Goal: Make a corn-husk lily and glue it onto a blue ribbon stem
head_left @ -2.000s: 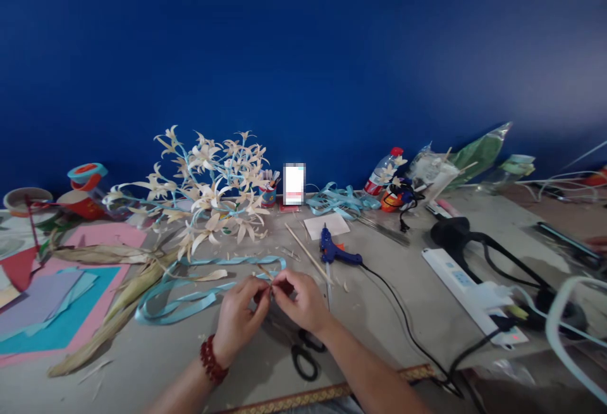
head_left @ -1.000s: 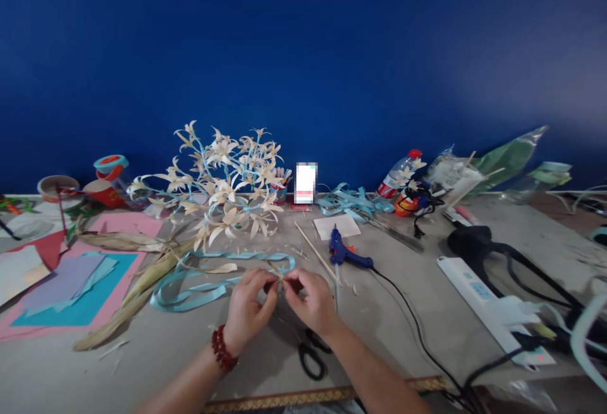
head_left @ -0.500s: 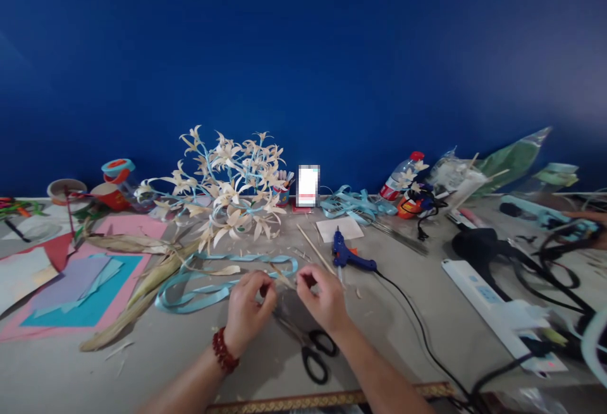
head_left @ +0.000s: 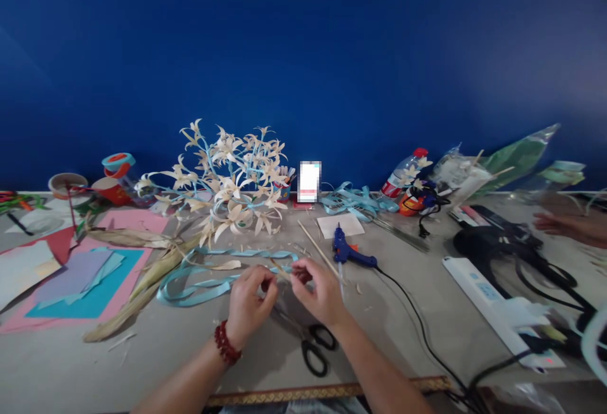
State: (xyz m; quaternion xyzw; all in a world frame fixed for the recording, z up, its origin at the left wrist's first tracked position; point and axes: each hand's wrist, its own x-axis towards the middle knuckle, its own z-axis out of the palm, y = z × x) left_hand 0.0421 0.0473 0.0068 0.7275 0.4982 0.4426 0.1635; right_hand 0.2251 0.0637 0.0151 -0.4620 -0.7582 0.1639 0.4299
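Note:
My left hand (head_left: pixel 253 303), with a red beaded bracelet (head_left: pixel 227 342) on the wrist, has thumb and fingers closed in a pinch; what lies between them is too small to make out. Close by on the right, my right hand (head_left: pixel 318 292) also pinches, its fingertips on the end of a thin tan strip of dried husk (head_left: pixel 281 268). Black-handled scissors (head_left: pixel 315 358) lie below and between the hands, blades pointing up-left. Loops of light blue ribbon (head_left: pixel 177 297) spread on the table behind and left of my left hand. A blue glue gun (head_left: pixel 351 251) rests beyond my right hand.
Husk flowers on blue stems (head_left: pixel 232 180) stand at the back. Dried husks (head_left: pixel 156 275) and coloured paper (head_left: pixel 90 300) lie left. A lit phone (head_left: pixel 310 181) stands centre-back. A power strip (head_left: pixel 493 306) and another person's hand (head_left: pixel 564 227) are at right.
My hands have drawn slightly closer together, the right moving a little left and up. The other person's hand now shows open; the light blue tool seen at right is gone from there.

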